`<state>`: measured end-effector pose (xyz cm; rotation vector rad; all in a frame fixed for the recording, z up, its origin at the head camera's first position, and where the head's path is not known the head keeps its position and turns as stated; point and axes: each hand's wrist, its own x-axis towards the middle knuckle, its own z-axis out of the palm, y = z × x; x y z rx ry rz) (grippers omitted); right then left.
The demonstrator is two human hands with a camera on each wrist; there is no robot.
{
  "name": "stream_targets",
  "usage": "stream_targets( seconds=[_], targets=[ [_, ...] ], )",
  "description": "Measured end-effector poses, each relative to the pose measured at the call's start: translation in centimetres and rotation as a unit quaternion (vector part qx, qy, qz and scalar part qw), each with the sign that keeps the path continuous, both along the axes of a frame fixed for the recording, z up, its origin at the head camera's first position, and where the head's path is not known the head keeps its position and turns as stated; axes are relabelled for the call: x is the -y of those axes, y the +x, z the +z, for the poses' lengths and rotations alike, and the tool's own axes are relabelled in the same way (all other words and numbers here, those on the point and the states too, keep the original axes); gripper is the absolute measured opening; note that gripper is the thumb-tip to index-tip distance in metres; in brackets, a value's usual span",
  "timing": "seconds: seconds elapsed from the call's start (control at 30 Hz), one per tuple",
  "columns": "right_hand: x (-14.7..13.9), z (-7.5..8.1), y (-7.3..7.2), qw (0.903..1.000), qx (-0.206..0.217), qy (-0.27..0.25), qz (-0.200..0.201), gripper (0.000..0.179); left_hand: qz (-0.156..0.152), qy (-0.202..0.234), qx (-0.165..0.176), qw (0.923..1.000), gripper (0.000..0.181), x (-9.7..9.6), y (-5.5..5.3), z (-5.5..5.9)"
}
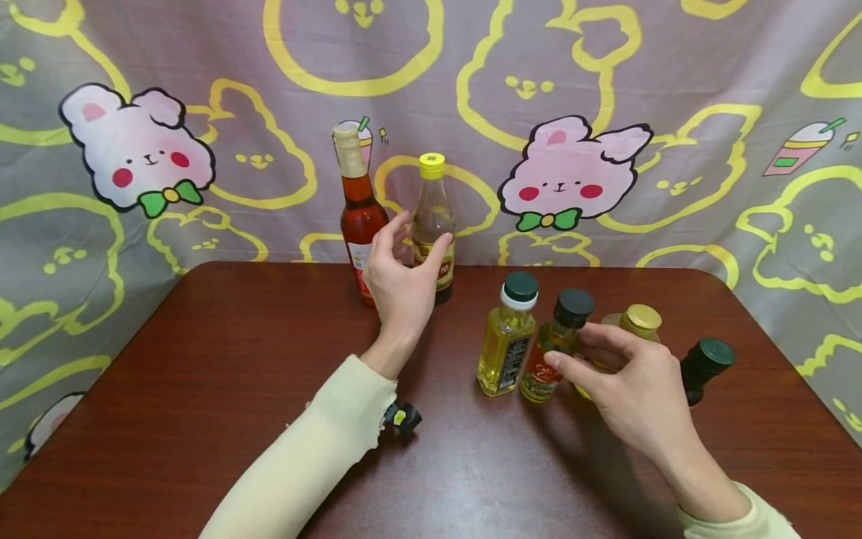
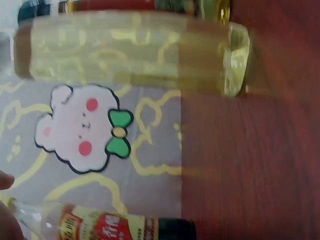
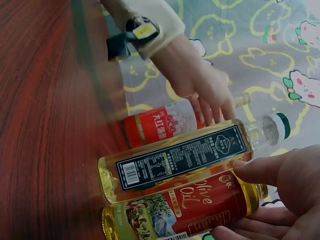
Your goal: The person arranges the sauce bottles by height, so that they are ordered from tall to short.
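At the back of the table, my left hand has its thumb and fingers spread about a clear bottle with a yellow cap. In the left wrist view a gap shows between the thumb and that bottle's neck. Just left of it stands a tall bottle of red liquid. My right hand holds a red-labelled olive oil bottle near its shoulder, thumb on the near side and fingers partly hidden behind. The bottle stands upright. Close on its left is a square oil bottle with a green cap.
A gold-capped bottle stands behind my right hand, partly covered by it. To the right is a dark bottle with a green cap. The brown table ends against a patterned cloth at the back.
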<state>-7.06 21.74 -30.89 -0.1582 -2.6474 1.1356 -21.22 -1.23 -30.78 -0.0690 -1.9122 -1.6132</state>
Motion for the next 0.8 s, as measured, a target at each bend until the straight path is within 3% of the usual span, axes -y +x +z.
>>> stream_targets(
  seconds=[0.13, 0.4, 0.63, 0.8],
  targets=[
    [0.0, -0.1, 0.0, 1.0, 0.003, -0.005, 0.001, 0.061, -0.027, 0.001, -0.003, 0.9996, 0.058, 0.1, 1.8, 0.1],
    [0.0, -0.1, 0.0, 1.0, -0.002, -0.006, 0.003, 0.061, -0.133, -0.002, 0.03, 0.9907, 0.051, -0.4, 5.2, -0.6],
    [0.0, 0.0, 0.0, 0.9999, -0.015, -0.003, 0.003, 0.058, -0.247, 0.005, 0.06, 0.9671, 0.051, -0.7, 7.2, -1.2],
    [0.1, -0.1, -0.1, 0.9996, -0.025, -0.008, 0.007, 0.056, -0.291, -0.016, 0.092, 0.9522, 0.052, -0.8, 7.8, -1.5]
  ],
)
